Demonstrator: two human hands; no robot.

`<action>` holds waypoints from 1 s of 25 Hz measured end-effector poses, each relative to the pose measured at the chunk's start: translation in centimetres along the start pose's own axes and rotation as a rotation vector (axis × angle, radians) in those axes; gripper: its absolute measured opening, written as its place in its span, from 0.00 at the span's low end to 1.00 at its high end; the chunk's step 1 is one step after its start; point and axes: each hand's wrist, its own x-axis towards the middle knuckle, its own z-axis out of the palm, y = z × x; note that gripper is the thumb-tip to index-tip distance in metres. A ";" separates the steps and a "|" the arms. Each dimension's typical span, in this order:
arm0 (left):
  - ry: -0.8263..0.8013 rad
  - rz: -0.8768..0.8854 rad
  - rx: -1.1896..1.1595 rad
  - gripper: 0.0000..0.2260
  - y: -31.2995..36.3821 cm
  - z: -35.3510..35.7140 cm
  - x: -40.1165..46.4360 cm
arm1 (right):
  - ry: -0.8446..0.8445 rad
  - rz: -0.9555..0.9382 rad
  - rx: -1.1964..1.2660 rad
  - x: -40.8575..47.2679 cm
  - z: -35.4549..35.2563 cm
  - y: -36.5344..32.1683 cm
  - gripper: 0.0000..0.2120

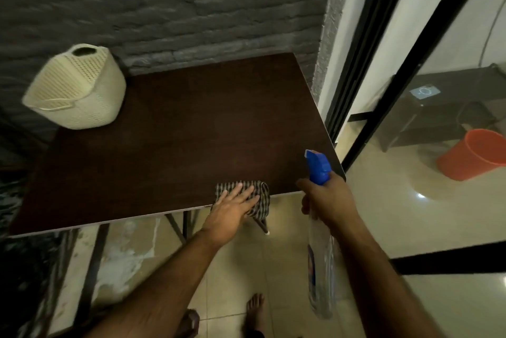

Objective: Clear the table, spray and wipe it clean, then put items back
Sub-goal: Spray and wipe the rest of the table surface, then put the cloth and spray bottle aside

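dark table (169, 124), one cloth (261, 195), one spray bottle (319, 173)

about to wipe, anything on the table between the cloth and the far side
Mostly no. The left hand rests flat on the checked cloth at the table near edge. Only the cream basket sits at the far left corner.

Table (169, 129) top bare across middle and right. Cream basket (76, 88) blocks far-left corner. Brick wall (191, 9) closes far edge. Checked cloth (246, 195) at near edge.
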 end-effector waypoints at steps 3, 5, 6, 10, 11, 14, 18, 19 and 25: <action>-0.027 -0.128 -0.194 0.26 -1.7 -3.6 -3.6 | -0.073 -0.099 -0.047 -1.2 2.0 -3.0 0.09; 0.090 -0.193 -0.324 0.24 -1.3 -6.8 -5.4 | -0.099 -0.170 -0.054 -2.4 3.5 -5.0 0.09; 0.171 -0.211 -0.361 0.24 -1.0 -8.6 -6.2 | -0.101 -0.213 -0.058 -3.0 4.2 -6.1 0.09; 0.366 -0.296 -0.462 0.23 -1.0 -13.6 -10.2 | -0.122 -0.370 -0.069 -4.7 5.9 -9.9 0.08; 0.400 -0.325 -0.497 0.23 -1.5 -14.5 -11.2 | -0.129 -0.398 -0.065 -5.0 6.2 -10.8 0.08; 0.481 -0.432 -0.616 0.22 -3.6 -16.4 -13.7 | -0.147 -0.449 -0.032 -5.3 7.2 -13.2 0.09; 0.552 -0.505 -0.722 0.22 -7.9 -18.9 -14.5 | -0.148 -0.509 -0.037 -4.6 10.5 -16.3 0.15; 0.555 -0.516 -0.749 0.22 -9.2 -19.5 -14.6 | -0.161 -0.515 -0.048 -4.3 11.6 -17.0 0.16; 0.604 -0.546 -0.802 0.22 -20.0 -24.7 -14.5 | -0.209 -0.485 -0.101 -1.0 20.3 -22.7 0.22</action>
